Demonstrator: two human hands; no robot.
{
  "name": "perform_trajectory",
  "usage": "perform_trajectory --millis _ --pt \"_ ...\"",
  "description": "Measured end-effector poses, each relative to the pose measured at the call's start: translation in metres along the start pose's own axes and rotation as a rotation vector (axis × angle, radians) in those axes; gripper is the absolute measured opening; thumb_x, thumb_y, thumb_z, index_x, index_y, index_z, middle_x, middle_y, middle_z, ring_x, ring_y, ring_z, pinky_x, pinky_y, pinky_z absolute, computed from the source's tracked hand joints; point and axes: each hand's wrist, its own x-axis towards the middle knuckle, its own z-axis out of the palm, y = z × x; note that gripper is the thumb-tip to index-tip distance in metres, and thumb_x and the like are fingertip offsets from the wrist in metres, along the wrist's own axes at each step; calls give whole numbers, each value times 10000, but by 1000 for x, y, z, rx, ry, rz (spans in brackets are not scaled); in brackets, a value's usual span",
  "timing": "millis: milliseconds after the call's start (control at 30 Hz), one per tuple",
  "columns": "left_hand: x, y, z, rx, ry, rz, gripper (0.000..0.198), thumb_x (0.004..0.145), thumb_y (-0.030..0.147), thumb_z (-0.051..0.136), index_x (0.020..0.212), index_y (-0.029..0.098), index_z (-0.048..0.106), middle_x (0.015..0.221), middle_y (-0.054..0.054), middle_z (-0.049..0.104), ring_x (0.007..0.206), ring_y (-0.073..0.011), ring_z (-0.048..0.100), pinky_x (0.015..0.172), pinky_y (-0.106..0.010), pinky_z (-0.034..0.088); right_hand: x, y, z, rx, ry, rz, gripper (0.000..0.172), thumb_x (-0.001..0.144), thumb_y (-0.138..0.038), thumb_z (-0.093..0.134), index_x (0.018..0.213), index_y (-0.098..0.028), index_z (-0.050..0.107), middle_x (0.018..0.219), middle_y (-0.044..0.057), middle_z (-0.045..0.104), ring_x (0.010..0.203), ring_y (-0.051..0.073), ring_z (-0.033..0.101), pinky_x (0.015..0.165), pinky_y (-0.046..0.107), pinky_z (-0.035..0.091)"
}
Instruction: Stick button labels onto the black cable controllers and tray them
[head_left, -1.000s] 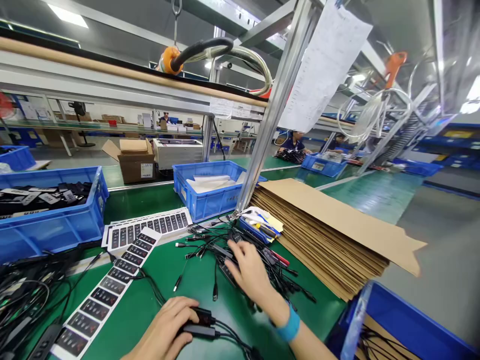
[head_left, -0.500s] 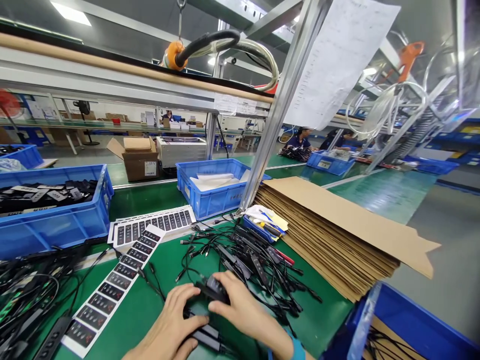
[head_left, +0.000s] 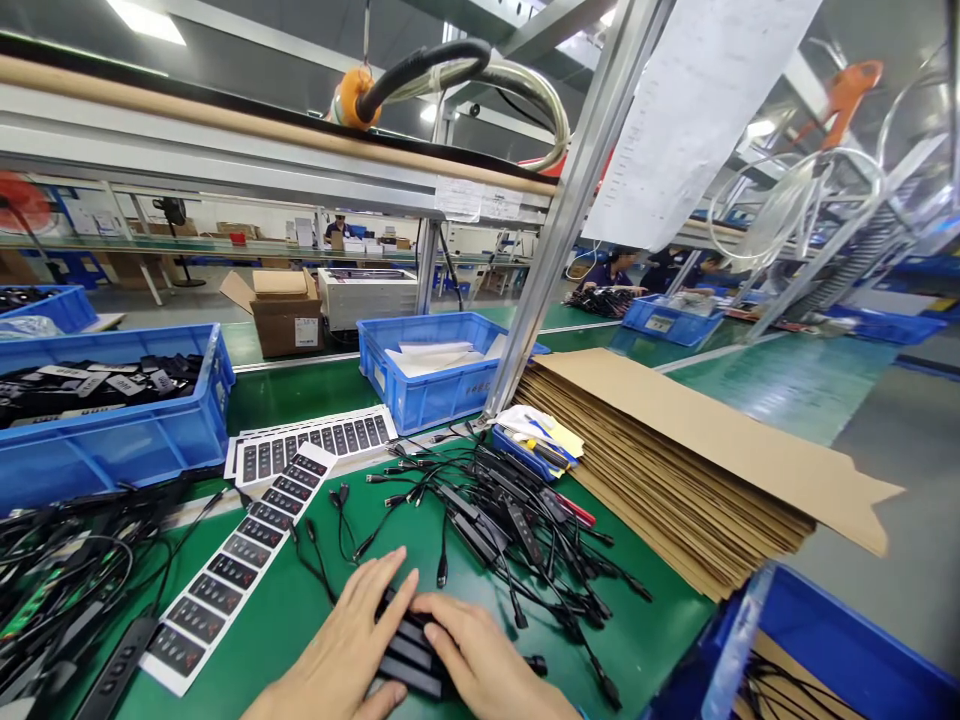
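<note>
Left hand, right hand now together — clasping stacked black adapters

A factory assembly line with green workbenches and blue bins

- Left hand: bare, slender fingers, smooth back, cut off by the lower edge of the view
- Right hand: bare as well, similar long, slim fingers, back of the hand only partly in view
- Fingernails: short, neatly trimmed, unpainted as far as visible
- Wrists and forearms: out of view, so anything worn there cannot be told
</note>
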Motion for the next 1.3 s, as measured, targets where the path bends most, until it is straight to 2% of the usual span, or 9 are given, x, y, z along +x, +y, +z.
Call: perform_trajectory --millis 133,300,533,667,733,933,1100,1200,1300 --pt "6 5 -8 40 -162 63 886 892 288 534 1536 226 -72 1614 -111 161 1467 -317 182 1186 -574 186 23 15 -16 -365 103 88 220 950 -113 427 940 -192 633 921 63 688 848 200 650 763 300 501" --pt "8 8 -17 26 -188 52 853 910 307 529 1539 241 -44 1611 -99 137 1466 -306 173 1185 -568 206 64 54 -46 -749 284 272 199 969 -194 448 857 -149 607 880 157 675 854 259 635 739 348 471" --pt "5 8 -14 19 -124 56 887 882 268 574 1540 259 -21 1612 -110 111 1462 -336 166 1165 -601 228 52 47 -47 -615 244 198 266 1025 -234 322 946 -166 567 700 44 671 621 187 660 551 252 434" --pt "4 10 -11 36 -86 21 929 844 234 623 1541 273 10 1615 -124 -104 1465 -403 55 1134 -652 234 25 30 -30 -284 271 49 183 976 -194 432 1088 -207 576 925 57 686 812 186 680 700 273 526" --pt "2 10 -8 49 -65 9 932 835 223 630 1540 282 24 1616 -128 -130 1463 -424 26 1122 -683 213 14 28 -18 -219 263 -10 303 927 -107 457 1178 -227 575 1042 72 655 905 190 663 778 296 546" --pt "-1 8 -2 43 -48 -13 862 850 270 621 1539 292 102 1546 -169 289 1412 -410 264 1092 -704 263 -8 34 10 -469 336 -122 427 947 -54 365 1225 -245 627 990 106 612 897 221 614 747 365 552" --pt "-1 8 -4 28 -56 -2 938 861 305 605 1539 232 -39 1622 -170 -15 1464 -417 83 1117 -670 254 -12 22 0 -309 102 -266 358 956 -73 423 1154 -241 669 1035 84 670 902 186 625 777 302 540" --pt "-1 6 -4 2 -90 3 935 881 341 584 1535 237 -78 1624 -160 32 1466 -387 118 1138 -648 237 -8 25 -9 -203 76 -163 277 959 -119 443 1031 -222 689 951 59 682 860 171 648 771 273 535" --pt "-1 5 -4 -12 -98 -10 894 872 313 593 1542 267 3 1614 -146 139 1466 -380 131 1145 -656 217 -1 42 -6 -422 267 67 189 958 -208 460 921 -200 645 860 73 652 755 208 646 669 315 537"
